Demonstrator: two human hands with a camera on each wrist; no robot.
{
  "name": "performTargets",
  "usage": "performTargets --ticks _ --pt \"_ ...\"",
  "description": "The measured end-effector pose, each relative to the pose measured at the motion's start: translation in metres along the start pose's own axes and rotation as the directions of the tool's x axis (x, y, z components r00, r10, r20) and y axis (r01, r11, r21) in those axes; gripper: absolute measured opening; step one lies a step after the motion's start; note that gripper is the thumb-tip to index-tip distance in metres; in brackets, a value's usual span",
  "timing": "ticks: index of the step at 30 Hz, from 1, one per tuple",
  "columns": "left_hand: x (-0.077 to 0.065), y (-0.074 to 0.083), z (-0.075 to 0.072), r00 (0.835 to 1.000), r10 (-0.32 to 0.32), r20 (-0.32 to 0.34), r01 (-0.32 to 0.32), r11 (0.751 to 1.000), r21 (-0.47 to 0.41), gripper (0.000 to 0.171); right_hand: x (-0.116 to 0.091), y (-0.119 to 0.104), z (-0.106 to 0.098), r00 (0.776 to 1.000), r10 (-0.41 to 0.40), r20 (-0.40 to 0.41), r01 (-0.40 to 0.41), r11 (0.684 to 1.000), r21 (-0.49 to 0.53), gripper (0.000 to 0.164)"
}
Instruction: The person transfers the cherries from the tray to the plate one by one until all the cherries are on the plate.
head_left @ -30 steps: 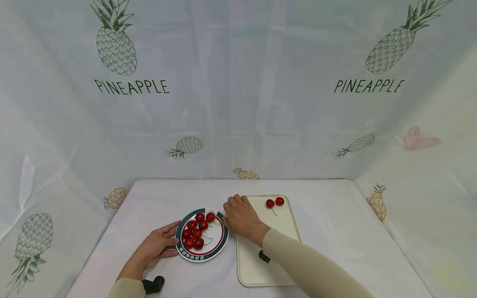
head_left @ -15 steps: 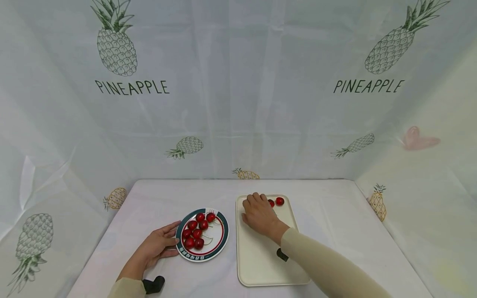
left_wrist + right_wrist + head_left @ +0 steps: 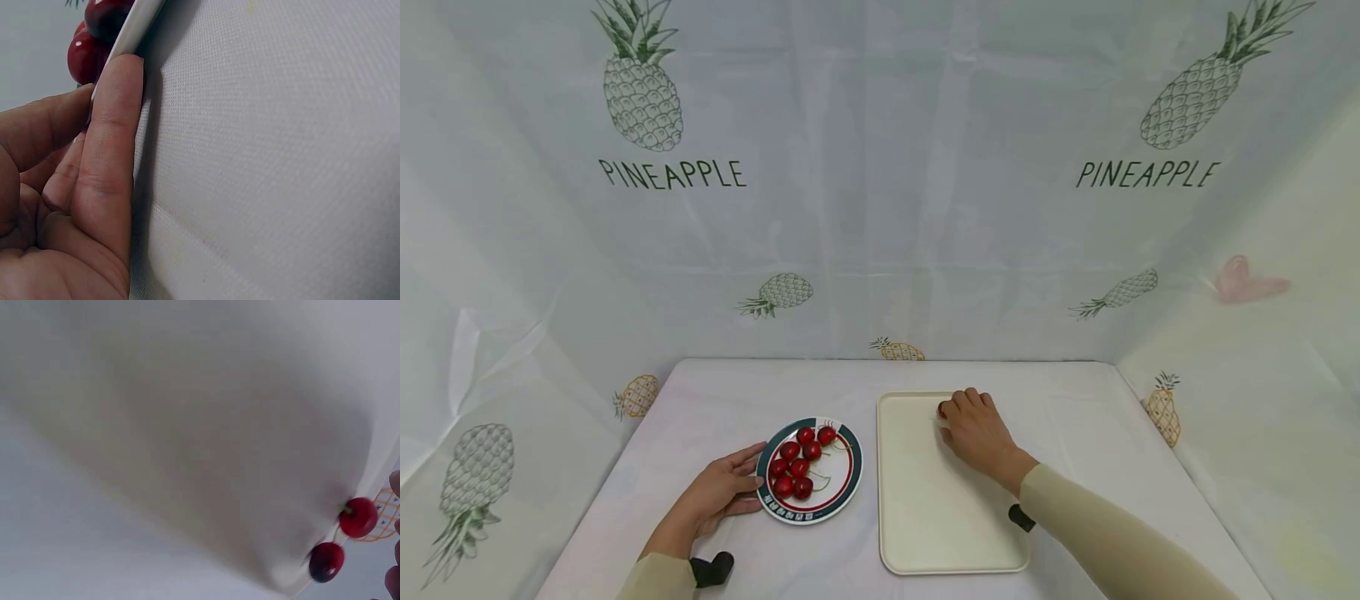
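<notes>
A white plate [image 3: 835,492] with a dark green rim stands left of centre, bearing several red cherries [image 3: 799,468]. My left hand [image 3: 722,492] holds its left edge, the thumb [image 3: 56,122] at the rim and a finger [image 3: 112,150] under it. To the right lies a cream tray [image 3: 936,508]. Over its far right part reaches my right hand [image 3: 981,437], which mostly hides two cherries in the head view. In the right wrist view those show as an upper cherry [image 3: 359,517] and a lower cherry [image 3: 326,561], apart from the fingertips at the right edge.
A white cloth covers the table [image 3: 1097,467]. Behind it hangs a pale curtain [image 3: 902,208] printed with pineapples, which also lines both sides. A narrow strip of table separates plate and tray.
My right hand has moved from beside the plate rightward across the tray, to the two cherries near its far right corner. My left hand stays at the plate's edge.
</notes>
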State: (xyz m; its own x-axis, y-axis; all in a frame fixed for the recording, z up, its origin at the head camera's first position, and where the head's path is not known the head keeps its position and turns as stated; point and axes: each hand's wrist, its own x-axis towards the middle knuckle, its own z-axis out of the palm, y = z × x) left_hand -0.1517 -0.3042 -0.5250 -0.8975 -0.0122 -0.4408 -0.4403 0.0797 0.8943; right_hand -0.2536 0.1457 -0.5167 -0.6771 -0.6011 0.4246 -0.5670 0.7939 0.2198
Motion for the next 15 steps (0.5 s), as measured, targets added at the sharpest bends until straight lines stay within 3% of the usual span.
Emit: performTargets --ticks 6,15 --pt "0.0 0.001 0.001 1.0 -0.006 -0.008 0.006 1.0 0.004 0.065 -0.016 0.012 0.0 0.998 0.03 0.047 -0.029 0.999 -0.025 0.038" --pt "0.002 -0.002 -0.001 1.0 0.001 0.002 -0.001 1.0 -0.004 0.066 -0.021 0.016 0.007 0.997 0.021 0.078 -0.019 1.0 -0.022 0.033"
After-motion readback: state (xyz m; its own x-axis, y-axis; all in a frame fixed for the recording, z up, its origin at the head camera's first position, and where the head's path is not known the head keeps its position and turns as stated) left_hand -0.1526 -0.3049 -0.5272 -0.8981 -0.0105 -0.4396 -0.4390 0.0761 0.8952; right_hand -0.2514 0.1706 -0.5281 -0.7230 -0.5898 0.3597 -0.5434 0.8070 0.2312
